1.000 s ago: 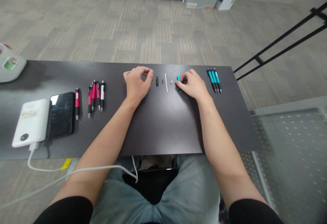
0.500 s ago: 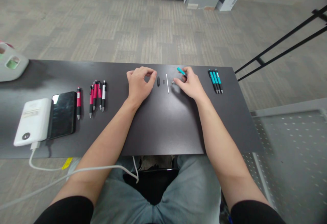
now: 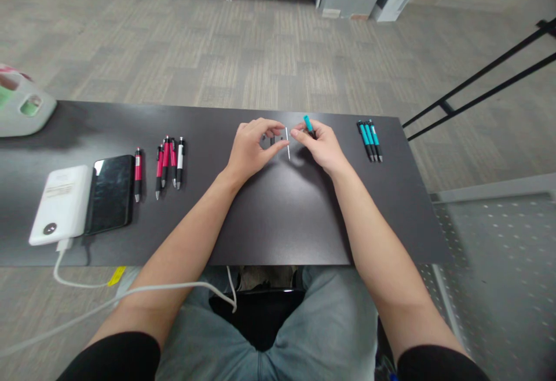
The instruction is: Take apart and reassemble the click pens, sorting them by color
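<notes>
My right hand (image 3: 320, 142) is closed around a teal pen barrel (image 3: 308, 123), whose teal end sticks up past the fingers. To its left, my left hand (image 3: 253, 146) reaches over the table with thumb and fingers apart, and nothing shows gripped between them. A thin white pen refill (image 3: 287, 145) lies on the table between the two hands, just beyond the left fingertips. Behind the left fingers, a small black pen part (image 3: 272, 139) shows in the gap above the thumb. Whether the left fingertips touch the refill I cannot tell.
Teal pens (image 3: 369, 141) lie at the right end of the dark table (image 3: 282, 219). Several red pens (image 3: 165, 161), a white pen (image 3: 180, 158), a black phone (image 3: 110, 194) and a white power bank (image 3: 61, 204) with a cable (image 3: 174, 285) are on the left.
My left hand has moved right, over the small black parts and up to the refill, its thumb and fingers spreading. The teal barrel in my right hand has tipped more upright.
</notes>
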Demonstrator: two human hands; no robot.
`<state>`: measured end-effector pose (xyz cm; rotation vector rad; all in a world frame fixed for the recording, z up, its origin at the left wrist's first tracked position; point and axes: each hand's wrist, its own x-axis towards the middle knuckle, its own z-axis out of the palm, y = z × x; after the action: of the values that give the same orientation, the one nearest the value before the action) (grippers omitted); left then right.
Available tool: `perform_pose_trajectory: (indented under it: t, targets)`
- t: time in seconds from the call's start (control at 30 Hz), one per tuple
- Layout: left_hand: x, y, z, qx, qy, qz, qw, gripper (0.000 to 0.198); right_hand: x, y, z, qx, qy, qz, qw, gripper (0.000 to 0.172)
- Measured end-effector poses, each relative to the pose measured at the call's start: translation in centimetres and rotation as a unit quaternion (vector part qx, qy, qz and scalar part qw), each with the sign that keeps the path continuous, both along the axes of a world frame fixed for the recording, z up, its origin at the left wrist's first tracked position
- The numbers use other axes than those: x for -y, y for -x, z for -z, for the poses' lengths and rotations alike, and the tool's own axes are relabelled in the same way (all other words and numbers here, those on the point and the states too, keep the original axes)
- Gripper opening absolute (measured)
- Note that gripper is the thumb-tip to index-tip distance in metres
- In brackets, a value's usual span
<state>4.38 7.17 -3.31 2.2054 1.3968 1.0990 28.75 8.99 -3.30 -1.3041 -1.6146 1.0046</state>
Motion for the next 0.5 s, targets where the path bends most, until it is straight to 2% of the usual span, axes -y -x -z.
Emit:
perform_pose_trajectory:
  t: [0.1,0.23,0.37,0.5]
  targets:
    - [0.3,-0.1,-0.4,0.005,-0.012,0.012,1.000,0.024,0.6,1.5,-0.3,-0.077,0.012,-0.040,0.996,0.077]
    - [0.4,-0.1,-0.2,0.025,-0.040,0.009,0.999,0.008,1.0,2.3,-0.1,-0.107,0.044,-0.055,0.992,0.083]
    - [0.1,-0.1,0.2,0.072,-0.037,0.007,0.997,0.007,0.7,2.0,0.2,-0.087,0.048,-0.053,0.994,0.086]
    - [-0.2,0.0,0.3,0.111,-0.031,-0.028,0.993,0.012,0.4,1.3,-0.2,-0.016,0.014,-0.018,1.000,0.089]
